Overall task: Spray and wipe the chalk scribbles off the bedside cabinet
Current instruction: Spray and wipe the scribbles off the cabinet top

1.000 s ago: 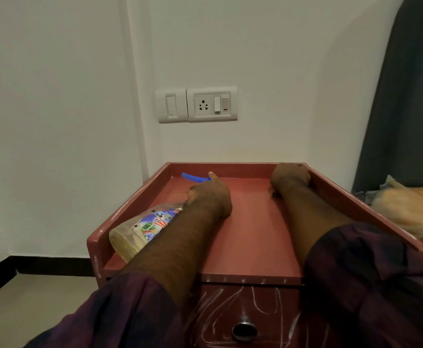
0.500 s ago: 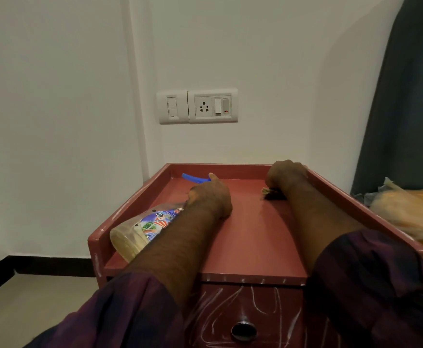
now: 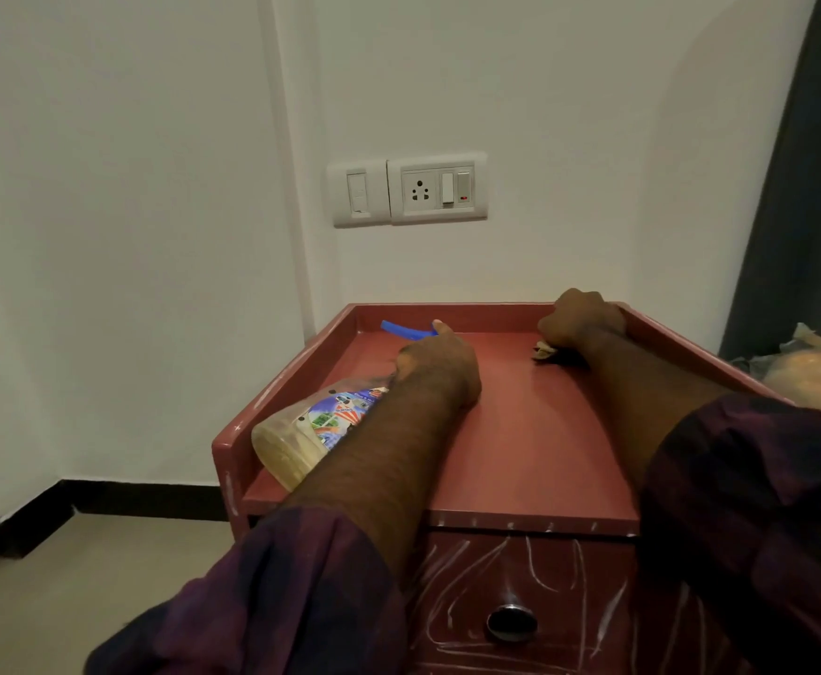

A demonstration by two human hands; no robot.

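Both hands on the cabinet [image 3: 535, 440] top
Left hand [image 3: 440, 362] grips the spray bottle [image 3: 311, 426] lying by the left rim, right hand [image 3: 581, 321] clutches a cloth [image 3: 543, 350] at the back (sleeves half-block the chalk scribbles [image 3: 540, 567] on the drawer).

The room is lit softly and rather dimly. The wall [image 3: 106, 187] is seen brightest around the switch plate [image 3: 408, 190]. Right of the switch plate, a big curved shadow is cast. Far below it, a small glint is caught on the knob [image 3: 511, 622] of the cabinet [image 3: 520, 431], and the sleeves [image 3: 277, 601] are shown dark and blurry.
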